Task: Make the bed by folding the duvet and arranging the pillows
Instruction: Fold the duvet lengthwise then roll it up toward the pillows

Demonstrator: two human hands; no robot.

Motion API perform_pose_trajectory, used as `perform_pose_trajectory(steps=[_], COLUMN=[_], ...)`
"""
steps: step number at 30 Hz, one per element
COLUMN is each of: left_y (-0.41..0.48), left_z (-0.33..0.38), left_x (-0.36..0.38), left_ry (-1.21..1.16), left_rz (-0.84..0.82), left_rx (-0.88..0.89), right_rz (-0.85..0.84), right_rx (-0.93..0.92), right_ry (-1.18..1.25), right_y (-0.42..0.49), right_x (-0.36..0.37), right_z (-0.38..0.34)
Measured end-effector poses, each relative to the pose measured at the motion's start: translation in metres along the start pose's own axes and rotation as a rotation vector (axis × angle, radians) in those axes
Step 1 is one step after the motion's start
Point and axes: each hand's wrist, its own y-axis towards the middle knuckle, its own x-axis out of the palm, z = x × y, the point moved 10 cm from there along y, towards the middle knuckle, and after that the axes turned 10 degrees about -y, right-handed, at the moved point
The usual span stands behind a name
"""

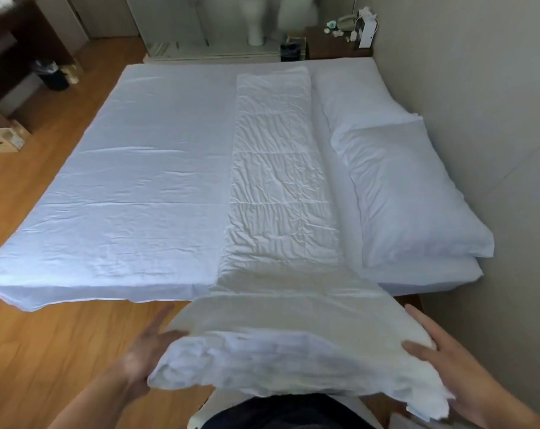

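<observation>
I had the duvet (pixel 281 187) by its near end, lifted off the bed's (pixel 123 187) edge toward me. My left hand (pixel 145 360) was spread flat against one side of the bunched end, my right hand (pixel 442 366) against the other, pressing rather than pinching. It looked soft, light and floppy, so I judged the corners the best grip. Beyond, the folded strip ran along the mattress beside two pillows (pixel 411 196) by the wall.
</observation>
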Motion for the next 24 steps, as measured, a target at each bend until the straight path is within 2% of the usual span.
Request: perform_pose_trajectory(steps=[1, 3, 6, 10, 12, 14, 16, 20, 22, 24], left_y=[0.003, 0.014, 0.023, 0.042, 0.052, 0.061, 0.082, 0.131, 0.16, 0.197], left_z=[0.023, 0.063, 0.122, 0.173, 0.195, 0.216, 0.238, 0.288, 0.311, 0.328], left_x=[0.008, 0.018, 0.024, 0.051, 0.065, 0.076, 0.082, 0.094, 0.09, 0.086], left_ry=[-0.029, -0.021, -0.108, -0.099, 0.001, 0.202, 0.394, 0.739, 0.801, 0.802], left_rz=[-0.008, -0.023, 0.074, 0.009, -0.083, -0.095, -0.042, 0.159, 0.287, 0.326], left_rx=[0.075, 0.161, 0.301, 0.427, 0.494, 0.556, 0.612, 0.786, 0.832, 0.826], right_rz=[-0.009, -0.005, 0.037, 0.046, -0.039, -0.128, -0.185, -0.153, -0.122, -0.039], right_rx=[-0.029, -0.09, -0.22, -0.261, -0.298, -0.341, -0.396, -0.42, -0.421, -0.511], right_ry=[0.014, -0.114, -0.07, -0.159, -0.162, -0.205, -0.332, -0.806, -0.959, -1.065], right_y=[0.006, 0.02, 0.044, 0.083, 0.096, 0.113, 0.132, 0.189, 0.222, 0.252], right_x=[0.001, 0.0, -0.002, -0.002, 0.004, 0.006, 0.011, 0.022, 0.027, 0.029], right_z=[-0.02, -0.054, -0.108, -0.152, -0.176, -0.198, -0.222, -0.256, -0.267, -0.286])
